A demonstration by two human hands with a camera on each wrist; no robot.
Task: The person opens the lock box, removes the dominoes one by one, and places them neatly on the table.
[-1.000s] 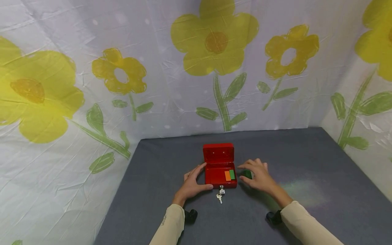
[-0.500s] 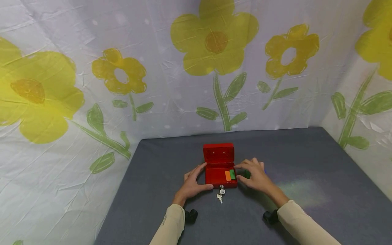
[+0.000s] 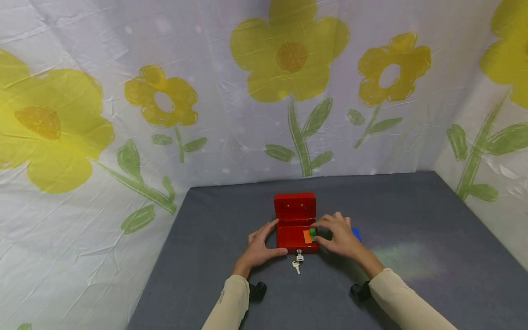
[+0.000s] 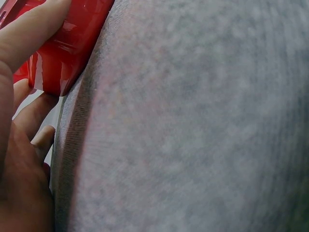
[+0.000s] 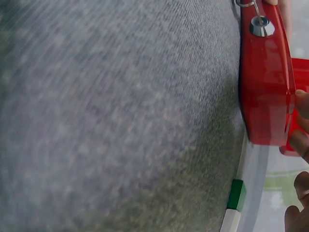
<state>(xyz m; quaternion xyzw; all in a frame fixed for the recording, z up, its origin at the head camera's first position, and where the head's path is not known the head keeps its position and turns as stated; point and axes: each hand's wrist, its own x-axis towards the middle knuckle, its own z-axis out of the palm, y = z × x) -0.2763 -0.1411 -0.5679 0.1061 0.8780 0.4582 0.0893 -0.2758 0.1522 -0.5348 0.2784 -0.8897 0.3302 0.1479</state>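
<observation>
A red metal cash box (image 3: 297, 248) stands with its lid (image 3: 295, 207) raised. My left hand (image 3: 257, 252) grips its left side, thumb across the front corner and fingers at the side. Inside, toward the right, lie an orange rectangular piece (image 3: 307, 236) and a green rectangular piece (image 3: 312, 232). Over the box's right wall reaches my right hand (image 3: 340, 236), thumb and index finger spread apart on either side of the green piece. Whether they touch it cannot be told. In the right wrist view, its fingers (image 5: 300, 142) appear by the box's rim.
Keys (image 3: 296, 266) hang from the lock (image 5: 262, 26) at the box's front. Beside the box, a green-and-white block (image 5: 236, 194) lies on the grey cloth-covered table (image 3: 231, 206). A blue piece (image 3: 356, 234) shows behind my right hand. A flowered curtain (image 3: 231, 151) encloses the table.
My right hand has moved left, from beside the box to over its right wall and the green piece. The blue piece has come into sight behind it. My left hand keeps its place.
</observation>
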